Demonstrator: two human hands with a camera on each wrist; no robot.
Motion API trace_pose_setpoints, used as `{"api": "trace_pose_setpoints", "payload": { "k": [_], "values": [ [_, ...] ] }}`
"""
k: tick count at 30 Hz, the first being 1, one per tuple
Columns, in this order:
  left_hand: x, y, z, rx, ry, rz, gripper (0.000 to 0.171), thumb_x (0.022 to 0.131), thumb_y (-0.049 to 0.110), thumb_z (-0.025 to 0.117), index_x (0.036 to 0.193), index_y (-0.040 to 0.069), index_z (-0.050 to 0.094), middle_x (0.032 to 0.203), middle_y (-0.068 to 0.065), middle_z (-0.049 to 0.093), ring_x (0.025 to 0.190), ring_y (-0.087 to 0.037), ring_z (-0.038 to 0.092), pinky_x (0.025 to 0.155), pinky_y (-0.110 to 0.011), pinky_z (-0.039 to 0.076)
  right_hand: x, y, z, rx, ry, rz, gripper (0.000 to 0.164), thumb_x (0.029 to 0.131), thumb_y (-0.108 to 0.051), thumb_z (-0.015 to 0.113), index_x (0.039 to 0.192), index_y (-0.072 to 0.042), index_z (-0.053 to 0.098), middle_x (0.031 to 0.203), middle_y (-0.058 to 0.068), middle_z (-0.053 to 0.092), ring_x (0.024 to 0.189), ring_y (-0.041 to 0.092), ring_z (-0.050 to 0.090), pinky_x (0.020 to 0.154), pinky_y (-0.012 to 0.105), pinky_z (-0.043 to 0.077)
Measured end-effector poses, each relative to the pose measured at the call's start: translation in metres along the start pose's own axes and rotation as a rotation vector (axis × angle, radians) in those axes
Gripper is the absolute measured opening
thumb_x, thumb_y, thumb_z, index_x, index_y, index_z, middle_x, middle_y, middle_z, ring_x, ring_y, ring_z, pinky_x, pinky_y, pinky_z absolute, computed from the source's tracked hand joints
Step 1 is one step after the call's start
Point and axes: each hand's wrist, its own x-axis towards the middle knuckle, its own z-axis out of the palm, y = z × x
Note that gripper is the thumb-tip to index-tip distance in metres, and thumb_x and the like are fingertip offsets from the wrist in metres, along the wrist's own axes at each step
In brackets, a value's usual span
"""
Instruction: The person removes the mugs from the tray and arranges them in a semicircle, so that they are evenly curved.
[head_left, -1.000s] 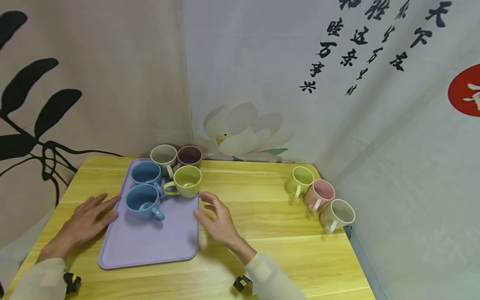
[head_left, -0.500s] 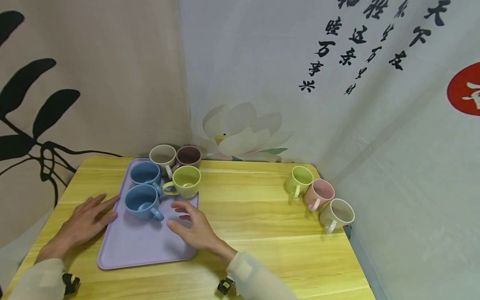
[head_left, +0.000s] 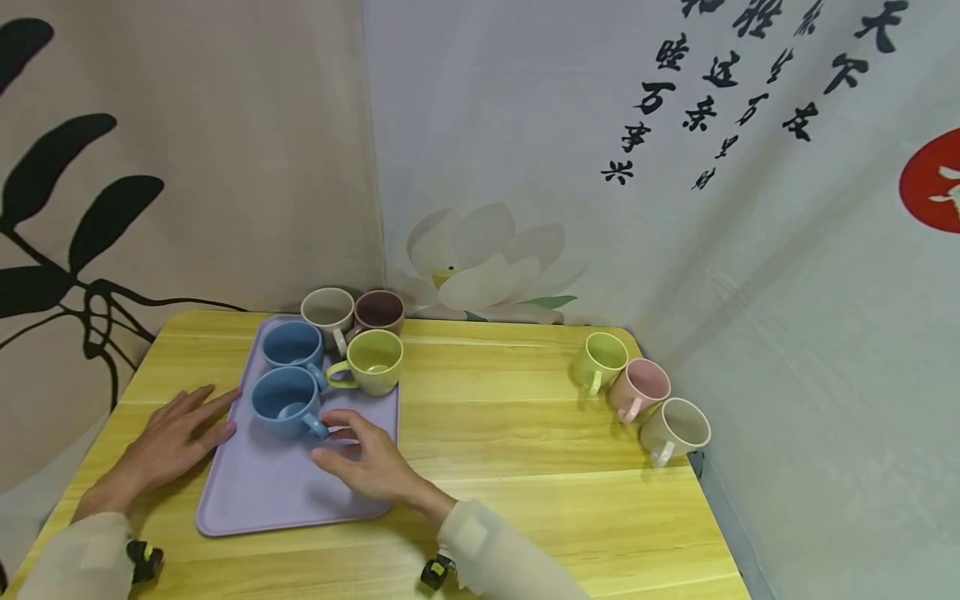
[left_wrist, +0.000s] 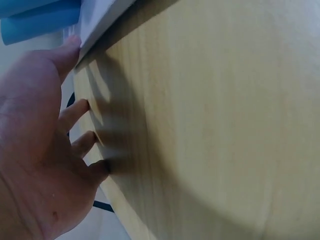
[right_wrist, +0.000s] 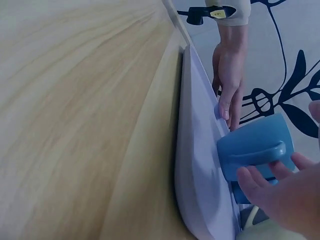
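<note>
A lavender tray (head_left: pixel 300 492) lies on the table's left side. On it stand two blue mugs, the nearer one (head_left: pixel 285 402) in front of the farther one (head_left: pixel 292 342). My right hand (head_left: pixel 375 467) hovers over the tray, its fingertips at the nearer mug's handle (right_wrist: pixel 260 154) and the thumb apart from the fingers. Whether a fingertip touches the handle I cannot tell. Fingers spread, my left hand (head_left: pixel 168 446) rests at the tray's left edge, and in the left wrist view its thumb (left_wrist: pixel 70 47) touches the tray's side.
Behind the blue mugs stand a white mug (head_left: pixel 327 310), a dark purple mug (head_left: pixel 379 310) and a yellow-green mug (head_left: pixel 374 363) at the tray's far end. At the table's right edge are a light green mug (head_left: pixel 602 360), a pink mug (head_left: pixel 640 389) and another white mug (head_left: pixel 675 430).
My right hand has moved left from the tray's right edge, across the tray, to the nearer blue mug's handle. The left hand and the mugs have stayed in place.
</note>
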Motion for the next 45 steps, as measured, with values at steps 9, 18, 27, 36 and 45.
{"api": "trace_pose_setpoints", "payload": {
  "k": [9, 18, 27, 36, 45],
  "values": [
    [0.002, -0.001, -0.002, -0.084, -0.006, 0.024, 0.073, 0.118, 0.049, 0.055, 0.175, 0.006, 0.036, 0.175, -0.05, 0.016, 0.162, -0.078, 0.002, 0.126, -0.094, -0.004, 0.005, 0.002, 0.004, 0.08, 0.008, 0.065, 0.046, 0.112, -0.023, 0.073, 0.155, -0.012, 0.061, 0.156, 0.011, 0.07, 0.135, 0.015, 0.074, 0.111, 0.021, 0.059],
    [0.001, -0.001, -0.005, -0.092, -0.023, 0.014, 0.074, 0.118, 0.049, 0.055, 0.174, 0.005, 0.036, 0.176, -0.05, 0.014, 0.161, -0.08, 0.0, 0.125, -0.095, -0.002, 0.016, 0.006, 0.013, 0.187, 0.015, 0.162, 0.036, 0.113, -0.019, 0.07, 0.145, -0.003, 0.067, 0.143, 0.02, 0.076, 0.115, 0.002, 0.078, 0.092, 0.018, 0.066],
    [0.001, -0.002, -0.003, -0.1, -0.024, 0.017, 0.075, 0.118, 0.05, 0.056, 0.175, 0.006, 0.036, 0.177, -0.049, 0.013, 0.162, -0.079, -0.002, 0.125, -0.095, -0.003, 0.023, 0.003, 0.02, 0.151, 0.076, 0.186, 0.023, 0.113, -0.018, 0.069, 0.121, 0.003, 0.073, 0.116, 0.016, 0.08, 0.091, -0.007, 0.071, 0.079, 0.014, 0.062],
    [0.001, -0.001, -0.002, -0.101, -0.021, 0.006, 0.076, 0.117, 0.051, 0.056, 0.175, 0.006, 0.036, 0.177, -0.049, 0.012, 0.162, -0.079, -0.002, 0.124, -0.095, -0.002, 0.016, 0.006, 0.024, 0.05, 0.111, 0.141, 0.021, 0.113, -0.021, 0.07, 0.108, -0.001, 0.075, 0.103, 0.014, 0.082, 0.079, -0.013, 0.062, 0.071, 0.009, 0.052],
    [0.001, -0.001, -0.004, -0.093, -0.015, 0.014, 0.074, 0.118, 0.049, 0.056, 0.175, 0.006, 0.036, 0.176, -0.05, 0.014, 0.161, -0.08, 0.0, 0.123, -0.096, 0.0, -0.007, 0.009, 0.022, 0.093, 0.107, 0.117, 0.021, 0.111, -0.019, 0.072, 0.107, 0.001, 0.077, 0.105, 0.022, 0.085, 0.08, -0.013, 0.064, 0.071, 0.01, 0.051]
  ]
}}
